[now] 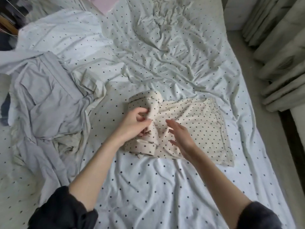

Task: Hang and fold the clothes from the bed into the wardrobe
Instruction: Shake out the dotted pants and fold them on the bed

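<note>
Mid-fold at the bed's (148, 187) centre, the left hand (134, 124) pinches the cream dotted garment's (194, 123) rolled edge, right hand (181, 134) hovering open-fingered; next, likely another fold across.

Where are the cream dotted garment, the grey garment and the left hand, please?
cream dotted garment (194, 116), head view, flat unrolled part
grey garment (49, 103), head view, middle
left hand (133, 123), head view, back of hand

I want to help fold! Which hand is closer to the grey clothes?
Left. The left hand grips the cream dotted garment beside the grey clothes; the right hand hovers farther right.
</note>
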Demonstrator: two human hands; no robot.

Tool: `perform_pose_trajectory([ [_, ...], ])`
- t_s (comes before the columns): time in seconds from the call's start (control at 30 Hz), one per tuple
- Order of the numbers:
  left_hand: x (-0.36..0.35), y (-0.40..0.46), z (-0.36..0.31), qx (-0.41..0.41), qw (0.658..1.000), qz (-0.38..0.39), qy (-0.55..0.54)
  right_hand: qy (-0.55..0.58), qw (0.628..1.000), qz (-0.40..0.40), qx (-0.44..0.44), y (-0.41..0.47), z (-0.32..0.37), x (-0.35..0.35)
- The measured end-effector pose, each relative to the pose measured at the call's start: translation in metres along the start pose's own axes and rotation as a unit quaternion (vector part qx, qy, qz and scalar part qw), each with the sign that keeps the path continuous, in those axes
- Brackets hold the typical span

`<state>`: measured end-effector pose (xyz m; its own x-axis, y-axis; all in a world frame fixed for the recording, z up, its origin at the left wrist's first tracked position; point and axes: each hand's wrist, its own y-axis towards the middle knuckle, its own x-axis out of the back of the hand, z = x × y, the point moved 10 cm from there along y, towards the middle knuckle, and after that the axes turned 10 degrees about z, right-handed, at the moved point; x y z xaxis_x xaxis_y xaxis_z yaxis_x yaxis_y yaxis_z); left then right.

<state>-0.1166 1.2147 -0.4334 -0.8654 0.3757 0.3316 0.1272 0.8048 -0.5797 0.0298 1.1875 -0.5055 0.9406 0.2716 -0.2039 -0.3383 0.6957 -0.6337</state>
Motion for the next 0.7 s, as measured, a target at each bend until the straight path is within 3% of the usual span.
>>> perform_pose_trajectory([
  [0.1,-0.045,0.021,0.02,0.04,0.994,0.065,-0.082,0.008,0.999,-0.04,-0.006,-0.017,-0.007,0.048],
  [0.23,-0.004,0.03,0.068,0.096,0.985,-0.133,-0.047,-0.06,0.997,-0.048,0.005,-0.012,-0.011,0.056],
  [0.3,0.009,0.024,0.088,0.141,0.973,-0.167,-0.068,-0.115,0.992,-0.046,0.016,-0.005,-0.012,0.051],
  [0.37,-0.004,0.027,0.103,0.172,0.961,-0.103,-0.19,-0.179,0.982,-0.05,0.026,0.0,-0.01,0.046],
  [0.43,-0.025,0.032,0.103,0.181,0.953,-0.019,-0.24,-0.27,0.959,-0.078,0.035,0.003,-0.005,0.047],
  [0.53,-0.028,0.039,0.109,0.185,0.95,-0.02,-0.251,-0.338,0.936,-0.093,0.028,0.003,-0.002,0.045],
  [0.7,-0.006,0.029,0.107,0.169,0.944,-0.014,-0.283,-0.329,0.944,-0.02,0.018,0.01,-0.007,0.008],
])
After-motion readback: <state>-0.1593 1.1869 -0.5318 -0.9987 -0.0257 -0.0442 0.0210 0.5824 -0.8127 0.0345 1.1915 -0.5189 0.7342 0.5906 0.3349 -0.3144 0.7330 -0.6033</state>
